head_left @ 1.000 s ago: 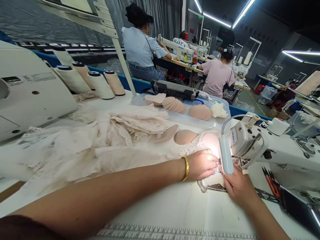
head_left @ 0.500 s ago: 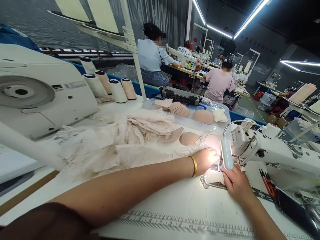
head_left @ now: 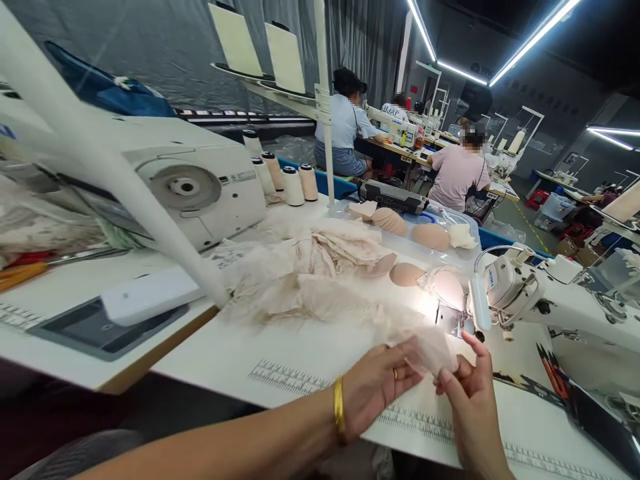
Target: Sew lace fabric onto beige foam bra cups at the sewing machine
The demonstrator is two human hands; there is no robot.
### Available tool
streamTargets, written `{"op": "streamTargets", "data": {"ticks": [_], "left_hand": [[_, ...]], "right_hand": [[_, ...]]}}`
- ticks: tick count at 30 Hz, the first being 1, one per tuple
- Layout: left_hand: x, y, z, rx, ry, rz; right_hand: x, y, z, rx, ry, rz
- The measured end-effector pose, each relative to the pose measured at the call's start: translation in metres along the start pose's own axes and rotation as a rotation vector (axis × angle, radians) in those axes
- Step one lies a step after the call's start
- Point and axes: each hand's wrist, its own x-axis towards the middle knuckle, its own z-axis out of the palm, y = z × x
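Note:
My left hand (head_left: 374, 389), with a gold bangle on the wrist, and my right hand (head_left: 471, 393) together pinch one end of a pale beige lace garment (head_left: 325, 283) just above the white table's near edge (head_left: 310, 373). The lace trails back across the table toward the lit needle area of the white sewing machine (head_left: 525, 297). Beige bra cups (head_left: 406, 273) lie beside the fabric near the machine.
A second white machine (head_left: 195, 190) stands at the left with several thread cones (head_left: 293, 183) behind it. A clear tray (head_left: 440, 220) holds more cups. Black and red scissors (head_left: 550, 360) lie at the right. Two other people sit at machines farther back.
Both hands have come back from the needle area toward the table's near edge, lifting the end of the lace between them. The view has swung left and pulled back.

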Motion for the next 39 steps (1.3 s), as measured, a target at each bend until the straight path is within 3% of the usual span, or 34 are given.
{"op": "streamTargets", "data": {"ticks": [4,10,12,15,18,22,31,39], "left_hand": [[0.009,0.011,0.003,0.000,0.120,0.163],[0.001,0.002,0.012,0.106,-0.043,0.082],[0.001,0.001,0.012,0.086,-0.028,0.063],[0.005,0.002,0.011,0.047,0.024,0.084],[0.008,0.004,0.013,-0.008,0.003,0.089],[0.013,0.007,0.019,-0.067,-0.010,0.040],[0.029,0.004,0.029,-0.046,-0.076,0.074],[0.038,0.002,0.039,-0.044,-0.057,0.023]], "right_hand": [[-0.025,0.010,0.004,-0.007,-0.019,-0.018],[-0.013,0.010,-0.006,-0.021,0.103,0.050],[-0.009,0.010,-0.011,0.068,0.153,0.117],[-0.009,0.009,-0.012,0.159,0.099,0.154],[-0.014,0.004,-0.006,0.132,0.015,0.122],[-0.016,-0.005,-0.001,0.138,0.051,0.096],[-0.011,-0.004,-0.020,0.177,0.088,0.062],[-0.007,-0.003,-0.026,0.212,0.088,0.057]]}}
